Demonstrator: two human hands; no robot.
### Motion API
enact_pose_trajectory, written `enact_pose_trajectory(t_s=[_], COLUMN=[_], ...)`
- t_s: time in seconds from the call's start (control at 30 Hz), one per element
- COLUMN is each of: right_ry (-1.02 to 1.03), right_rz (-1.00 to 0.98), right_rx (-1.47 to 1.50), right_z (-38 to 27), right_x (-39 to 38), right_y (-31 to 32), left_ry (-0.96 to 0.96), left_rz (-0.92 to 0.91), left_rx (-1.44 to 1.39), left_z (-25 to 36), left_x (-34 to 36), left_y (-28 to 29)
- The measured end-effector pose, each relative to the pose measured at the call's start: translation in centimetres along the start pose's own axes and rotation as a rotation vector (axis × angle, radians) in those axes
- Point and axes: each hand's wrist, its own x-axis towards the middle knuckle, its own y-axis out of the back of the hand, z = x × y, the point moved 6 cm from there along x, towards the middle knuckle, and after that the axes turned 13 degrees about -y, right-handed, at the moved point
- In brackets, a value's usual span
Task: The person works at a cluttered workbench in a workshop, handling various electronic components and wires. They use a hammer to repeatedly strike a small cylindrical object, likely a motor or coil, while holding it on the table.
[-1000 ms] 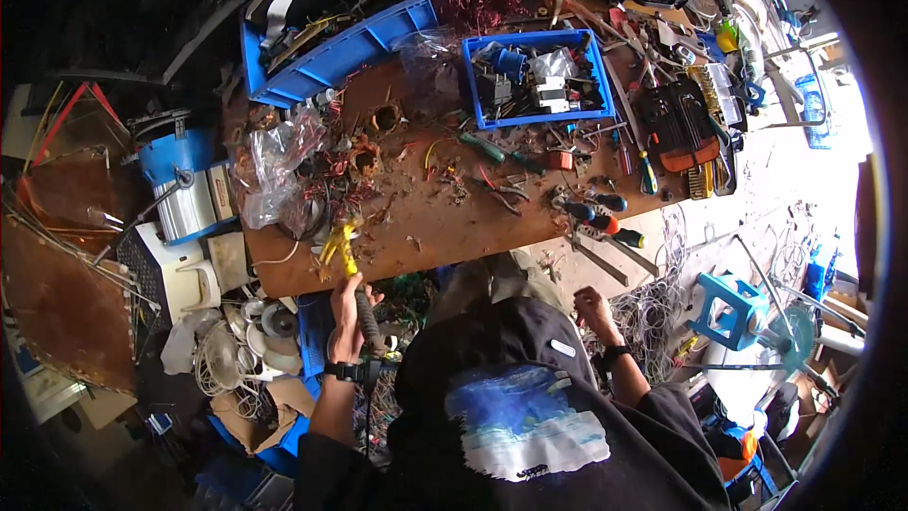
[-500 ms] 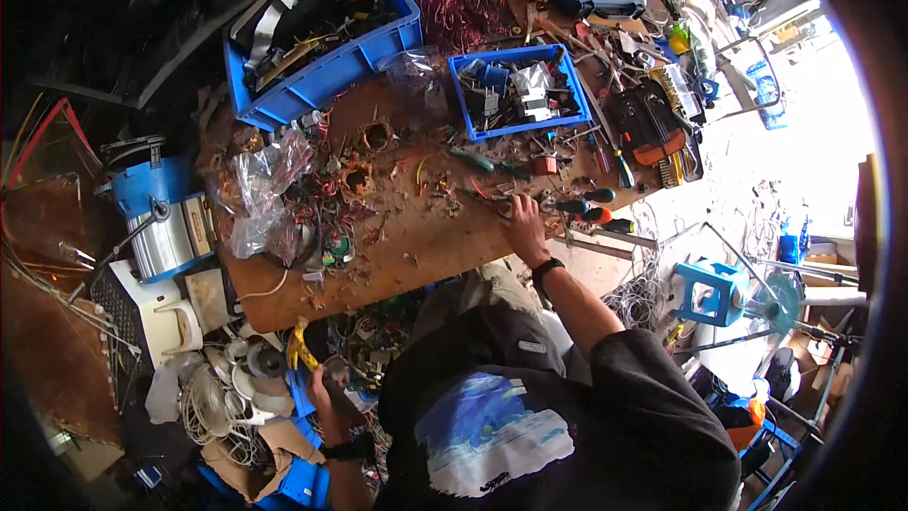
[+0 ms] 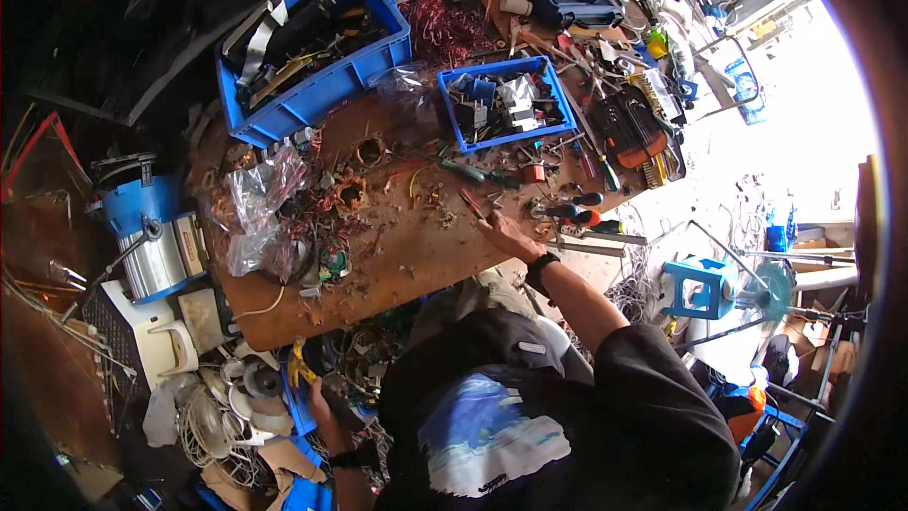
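My right hand [image 3: 506,238] reaches onto the wooden workbench [image 3: 378,265], its fingers closed on red-handled pliers [image 3: 471,203]. Just beside it lie screwdrivers with blue, orange and black handles [image 3: 582,213] and a green-handled tool [image 3: 462,168]. Low at the left, below the bench's front edge, my left hand [image 3: 320,399] grips a yellow-headed tool [image 3: 301,360]; much of that hand and the tool's handle is in shadow. Wire scraps and crumpled plastic bags [image 3: 255,208] litter the bench's left part.
Two blue bins [image 3: 312,99] of parts sit at the back, near a tool case [image 3: 634,132]. A blue machine [image 3: 142,237] and coiled cables [image 3: 213,426] crowd the left. A blue stool [image 3: 700,289] and metal stands are at the right.
My right hand has risen from beside my body onto the bench and closed on the pliers. My left hand, with the yellow tool, has dropped below the bench edge. The view has shifted slightly.
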Motion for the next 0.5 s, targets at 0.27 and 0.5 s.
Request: enact_pose_trajectory(t_s=[0.27,0.5], right_ry=[0.084,0.038], right_rz=[-0.502,-0.338], right_rx=[0.314,0.462], right_z=[-6.1,-11.4], right_x=[-5.5,-12.9], right_y=[0.2,6.7], left_ry=[-0.126,-0.208], left_rz=[-0.097,-0.182], left_rx=[-0.147,0.015], left_z=[4.7,10.0], left_x=[1.7,-0.3], left_y=[-6.7,-15.3])
